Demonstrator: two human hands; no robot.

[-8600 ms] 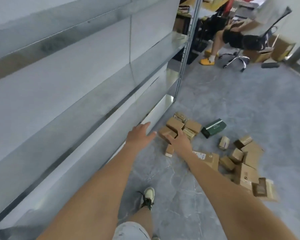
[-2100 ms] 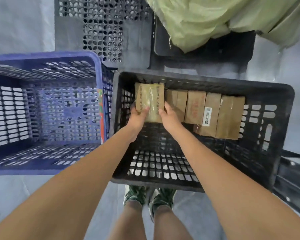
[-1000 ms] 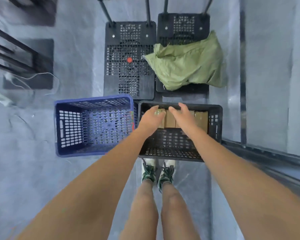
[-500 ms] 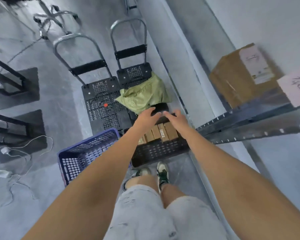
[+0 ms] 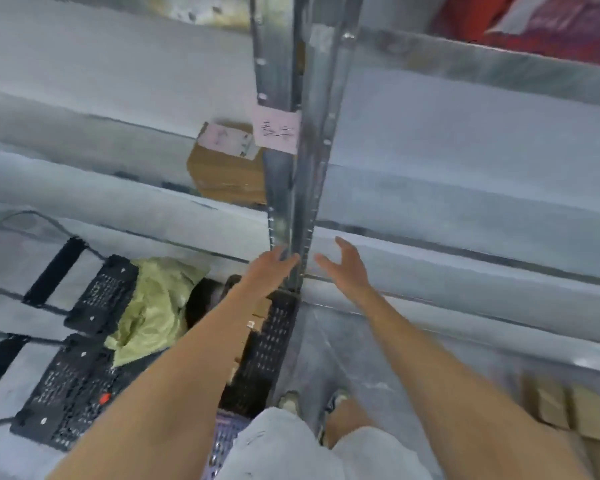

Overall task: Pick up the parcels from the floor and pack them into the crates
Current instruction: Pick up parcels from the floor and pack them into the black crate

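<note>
Both hands are empty, fingers spread: the left hand [image 5: 270, 269] and right hand [image 5: 345, 265] reach toward the metal shelf post [image 5: 298, 188]. Below the left forearm, brown parcels [image 5: 257, 315] sit in the black crate [image 5: 274, 334].

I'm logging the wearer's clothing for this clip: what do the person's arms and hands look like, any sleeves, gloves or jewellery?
Both forearms are bare, with no sleeve in view. The left hand and right hand wear no gloves, and no watch, ring or band shows, though the frame is blurred. Lower down are light grey shorts and pale sneakers.
</note>
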